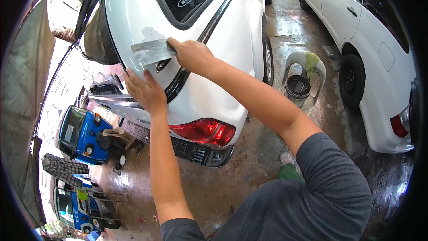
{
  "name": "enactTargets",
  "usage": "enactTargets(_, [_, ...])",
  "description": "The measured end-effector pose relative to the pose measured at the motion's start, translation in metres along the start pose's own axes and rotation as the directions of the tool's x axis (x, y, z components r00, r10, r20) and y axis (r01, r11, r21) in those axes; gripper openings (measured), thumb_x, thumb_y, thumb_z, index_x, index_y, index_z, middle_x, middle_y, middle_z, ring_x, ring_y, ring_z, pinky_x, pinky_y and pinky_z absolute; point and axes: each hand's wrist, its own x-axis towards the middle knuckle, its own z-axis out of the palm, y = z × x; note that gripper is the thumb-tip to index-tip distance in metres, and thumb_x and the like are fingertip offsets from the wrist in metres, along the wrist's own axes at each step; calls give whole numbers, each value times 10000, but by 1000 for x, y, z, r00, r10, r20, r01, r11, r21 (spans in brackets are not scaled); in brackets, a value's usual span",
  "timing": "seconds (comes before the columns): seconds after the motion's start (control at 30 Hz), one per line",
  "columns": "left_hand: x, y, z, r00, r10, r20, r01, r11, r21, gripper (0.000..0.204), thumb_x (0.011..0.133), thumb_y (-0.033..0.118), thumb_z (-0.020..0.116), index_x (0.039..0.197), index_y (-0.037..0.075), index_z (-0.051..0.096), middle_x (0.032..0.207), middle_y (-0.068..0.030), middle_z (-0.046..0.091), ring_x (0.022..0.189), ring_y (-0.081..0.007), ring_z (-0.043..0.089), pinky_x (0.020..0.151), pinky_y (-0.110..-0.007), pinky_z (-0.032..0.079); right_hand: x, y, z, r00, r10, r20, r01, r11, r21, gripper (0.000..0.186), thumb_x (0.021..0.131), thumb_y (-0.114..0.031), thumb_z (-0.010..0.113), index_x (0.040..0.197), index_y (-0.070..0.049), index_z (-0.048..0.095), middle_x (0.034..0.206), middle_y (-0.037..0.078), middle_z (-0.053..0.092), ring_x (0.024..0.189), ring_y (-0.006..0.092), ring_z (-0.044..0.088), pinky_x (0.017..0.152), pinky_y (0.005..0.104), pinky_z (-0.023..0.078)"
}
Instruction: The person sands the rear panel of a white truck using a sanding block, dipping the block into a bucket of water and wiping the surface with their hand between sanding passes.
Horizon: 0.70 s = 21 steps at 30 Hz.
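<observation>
A broad, flat grey putty spreader (pixel 153 52) lies against the white car's rear corner pillar (pixel 129 13). My right hand (pixel 195 56) is closed on its right end, arm stretched across from the right. Just above the blade shows a dull grey patch (pixel 150 33) on the glossy paint. Lower down, my left hand (pixel 147 90) lies on the body beside the tailgate gap, fingers stretched out and holding nothing. A dark oval emblem (pixel 163 65) sits between the two hands. Below them is the red tail light (pixel 206 131).
A pale plastic stool (pixel 320 80) to the right carries a black-rimmed bucket (pixel 297 87) and a yellow-green cloth (pixel 311 61). Another white car (pixel 379 49) stands farther right. On the left are a blue vehicle (pixel 84 134) and a hanging tarp (pixel 24 93). The floor (pixel 209 192) looks wet.
</observation>
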Motion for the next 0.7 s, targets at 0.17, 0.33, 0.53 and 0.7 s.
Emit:
enactTargets(0.17, [1, 2, 1, 1000, 7, 2, -7, 1000, -3, 675, 1094, 438, 427, 1559, -39, 322, 1592, -290, 316, 1462, -448, 311, 1214, -543, 239, 4, 5, -2, 999, -4, -38, 4, 1000, -2, 451, 880, -53, 559, 1329, -89, 588, 876, 222, 732, 829, 404, 729, 713, 516, 583])
enactTargets(0.33, [2, 3, 0, 1000, 9, -4, -9, 1000, -9, 665, 1095, 425, 431, 1556, -42, 325, 1587, -295, 319, 1465, -450, 308, 1213, -543, 241, -2, 3, -4, 1000, 11, 21, -11, 1000, -18, 484, 871, -50, 578, 1353, -94, 579, 862, 216, 732, 813, 403, 730, 690, 511, 578])
enactTargets(0.53, [1, 2, 0, 1000, 2, 3, -2, 1000, 3, 665, 1091, 412, 443, 1557, -47, 324, 1598, -291, 309, 1470, -449, 298, 1214, -543, 239, -3, 2, -2, 1000, 16, 26, -15, 999, -31, 471, 865, -60, 592, 1336, -81, 589, 852, 217, 731, 797, 407, 728, 680, 496, 581])
enactTargets(0.7, [0, 5, 0, 1000, -7, 13, 6, 1000, 3, 656, 1091, 402, 440, 1558, -43, 322, 1602, -283, 309, 1472, -446, 297, 1213, -542, 243, 5, 3, -2, 1000, 6, -7, -6, 1000, 3, 427, 881, -72, 573, 1307, -55, 599, 855, 228, 730, 803, 416, 727, 706, 509, 584])
